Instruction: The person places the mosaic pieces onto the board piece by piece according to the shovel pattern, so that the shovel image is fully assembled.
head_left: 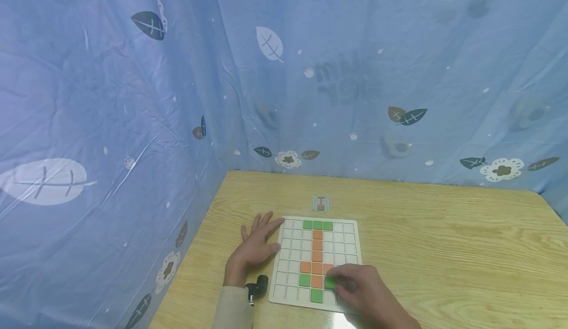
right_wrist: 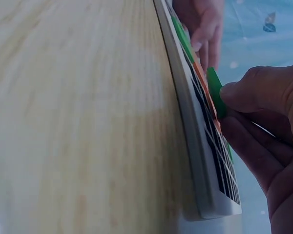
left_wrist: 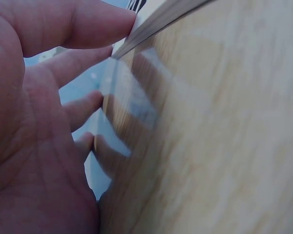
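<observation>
A white grid board [head_left: 284,266] lies on the table, with orange tiles [head_left: 317,256] in a column and a short crossing row. Several green tiles [head_left: 317,225] sit along the top row and near the bottom. Between thumb and fingertips, my right hand [head_left: 370,289] pinches a green tile [right_wrist: 214,92], tilted on edge at the board's surface right of the lower orange column. My left hand [head_left: 257,245] rests at the board's left side with fingers spread; its thumb [left_wrist: 102,24] and index finger reach the board's edge.
A small printed grid picture [head_left: 321,203] lies beyond the board's far edge. Beside the left wrist is a black device [head_left: 262,284]. The wooden table [head_left: 443,240] extends to the right, and a blue patterned curtain [head_left: 337,97] hangs behind and to the left.
</observation>
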{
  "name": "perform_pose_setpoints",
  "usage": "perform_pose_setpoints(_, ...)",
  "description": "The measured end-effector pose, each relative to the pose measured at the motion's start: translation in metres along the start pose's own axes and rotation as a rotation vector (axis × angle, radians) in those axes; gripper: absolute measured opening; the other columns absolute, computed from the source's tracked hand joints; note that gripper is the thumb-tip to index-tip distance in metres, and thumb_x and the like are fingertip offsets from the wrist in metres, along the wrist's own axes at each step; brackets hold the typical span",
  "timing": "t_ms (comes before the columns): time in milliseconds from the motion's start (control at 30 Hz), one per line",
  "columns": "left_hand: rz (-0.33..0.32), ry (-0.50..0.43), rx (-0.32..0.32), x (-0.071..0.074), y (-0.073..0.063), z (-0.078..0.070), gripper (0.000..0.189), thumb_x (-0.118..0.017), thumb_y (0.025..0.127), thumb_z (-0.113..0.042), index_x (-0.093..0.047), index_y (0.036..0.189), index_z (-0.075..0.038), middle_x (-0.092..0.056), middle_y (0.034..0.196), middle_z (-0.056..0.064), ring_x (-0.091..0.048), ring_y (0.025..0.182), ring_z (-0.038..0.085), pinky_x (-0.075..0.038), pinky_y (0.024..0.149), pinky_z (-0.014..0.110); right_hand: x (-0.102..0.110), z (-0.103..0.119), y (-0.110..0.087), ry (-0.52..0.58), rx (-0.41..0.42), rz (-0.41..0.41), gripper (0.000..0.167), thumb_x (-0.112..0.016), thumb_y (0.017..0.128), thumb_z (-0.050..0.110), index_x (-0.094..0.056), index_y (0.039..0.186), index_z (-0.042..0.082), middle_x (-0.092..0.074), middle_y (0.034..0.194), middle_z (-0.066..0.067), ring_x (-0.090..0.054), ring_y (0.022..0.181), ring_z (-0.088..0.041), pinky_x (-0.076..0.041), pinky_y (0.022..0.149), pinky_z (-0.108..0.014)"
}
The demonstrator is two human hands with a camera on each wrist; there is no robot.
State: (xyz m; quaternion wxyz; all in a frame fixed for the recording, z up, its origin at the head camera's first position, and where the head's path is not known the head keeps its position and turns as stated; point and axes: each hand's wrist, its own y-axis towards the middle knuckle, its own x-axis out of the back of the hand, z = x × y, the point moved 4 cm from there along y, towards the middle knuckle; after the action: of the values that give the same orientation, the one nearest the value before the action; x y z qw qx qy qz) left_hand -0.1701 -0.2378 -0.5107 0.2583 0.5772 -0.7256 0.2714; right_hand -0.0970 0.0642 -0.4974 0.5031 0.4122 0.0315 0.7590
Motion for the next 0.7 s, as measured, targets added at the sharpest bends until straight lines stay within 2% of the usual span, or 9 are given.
perform_pose_setpoints(133, 0.001, 0.005, -0.002, -0.0004, 0.0004, 0.0001, 0.075, -0.068, 0.092, -0.013, -0.052, 0.164, -0.023, -0.023, 0.183, 0.016, 0.002, 0.171, 0.045, 0.021, 0.125, 0.079, -0.0026, -0.0011, -0.001, -0.003, -0.047, 0.011, 0.033, -0.084, 0.082, -0.006, -0.083, 0.105, 0.017, -0.083, 0.101, 0.01, -0.075, 0.097, 0.0, -0.063, 0.084, -0.02)
perform_pose_setpoints(300, 0.003, 0.01, -0.003, -0.0007, 0.0006, 0.0001, 0.075, -0.068, 0.092, -0.013, -0.052, 0.164, -0.023, -0.023, 0.183, 0.016, 0.002, 0.171, 0.045, 0.021, 0.125, 0.079, -0.0038, -0.0016, -0.0025, 0.005, -0.099, 0.003, 0.035, -0.082, 0.083, -0.007, -0.083, 0.108, 0.018, -0.082, 0.104, 0.012, -0.074, 0.098, -0.001, -0.064, 0.085, -0.022)
perform_pose_setpoints(433, 0.002, 0.002, -0.005, -0.0005, 0.0005, -0.0011, 0.075, -0.068, 0.091, -0.012, -0.053, 0.164, -0.023, -0.023, 0.182, 0.017, 0.002, 0.171, 0.046, 0.021, 0.125, 0.079, -0.0035, -0.0011, -0.0036, 0.029, -0.111, -0.002, 0.034, -0.081, 0.087, -0.007, -0.082, 0.109, 0.019, -0.083, 0.106, 0.01, -0.076, 0.1, -0.004, -0.065, 0.085, -0.025)
perform_pose_setpoints(567, 0.004, 0.006, -0.002, -0.0001, 0.0007, -0.0008, 0.075, -0.068, 0.092, -0.013, -0.052, 0.164, -0.023, -0.023, 0.182, 0.016, 0.002, 0.171, 0.045, 0.021, 0.125, 0.079, -0.0065, -0.0019, -0.004, 0.06, -0.109, -0.007, 0.037, -0.08, 0.085, -0.01, -0.082, 0.108, 0.02, -0.082, 0.105, 0.011, -0.075, 0.099, -0.003, -0.065, 0.084, -0.024)
perform_pose_setpoints(700, 0.003, 0.021, 0.003, -0.0004, 0.0014, 0.0004, 0.074, -0.068, 0.093, -0.014, -0.052, 0.165, -0.024, -0.023, 0.183, 0.016, 0.002, 0.171, 0.045, 0.021, 0.125, 0.079, -0.01, -0.0015, -0.0029, 0.036, -0.122, -0.005, 0.038, -0.079, 0.085, -0.009, -0.083, 0.108, 0.021, -0.081, 0.106, 0.014, -0.074, 0.1, -0.001, -0.064, 0.087, -0.024)
